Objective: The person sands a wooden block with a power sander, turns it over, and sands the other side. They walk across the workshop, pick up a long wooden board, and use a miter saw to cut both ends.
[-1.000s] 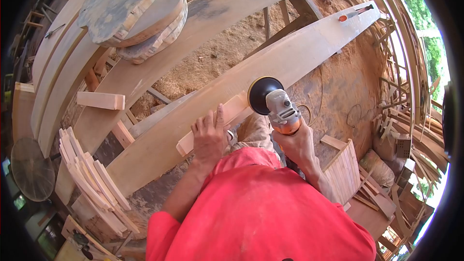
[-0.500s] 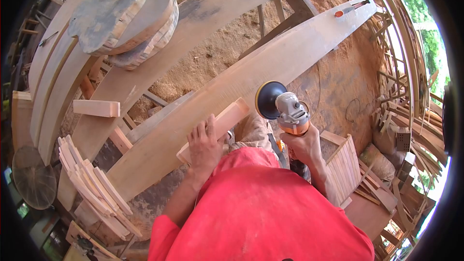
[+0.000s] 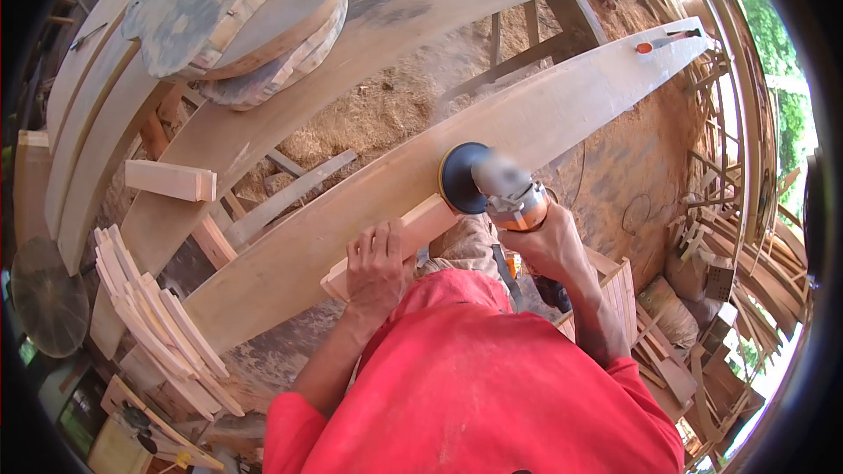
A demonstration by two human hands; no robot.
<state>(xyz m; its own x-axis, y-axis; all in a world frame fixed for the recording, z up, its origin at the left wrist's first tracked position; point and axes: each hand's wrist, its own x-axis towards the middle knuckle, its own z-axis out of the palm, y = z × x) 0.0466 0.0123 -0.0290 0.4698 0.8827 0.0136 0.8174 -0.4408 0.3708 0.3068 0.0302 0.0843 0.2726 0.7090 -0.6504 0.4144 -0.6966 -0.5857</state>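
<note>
My left hand (image 3: pixel 376 262) is closed over a pale wooden block (image 3: pixel 428 223), fingers curled across its top. The block lies slanted along the near edge of a long wooden plank (image 3: pixel 342 241). In my right hand (image 3: pixel 549 239) is an angle grinder (image 3: pixel 518 202) with an orange-and-grey body, gripped by its rear. A round black sanding disc (image 3: pixel 463 177) with a yellowish rim is fitted to its head. The disc's lower edge is right at the far end of the block. The grinder's head looks blurred.
Thick stacked wood slabs (image 3: pixel 233 31) rest on another long plank at upper left. A loose block (image 3: pixel 170 180) sits on that plank. Curved wood strips (image 3: pixel 158 316) are piled at lower left. An orange-handled tool (image 3: pixel 645 47) lies at the plank's far end. Sawdust covers the ground.
The grinder has moved left and down, bringing its disc from beyond the block to the block's end. My left hand still holds the block. The view has shifted slightly.
</note>
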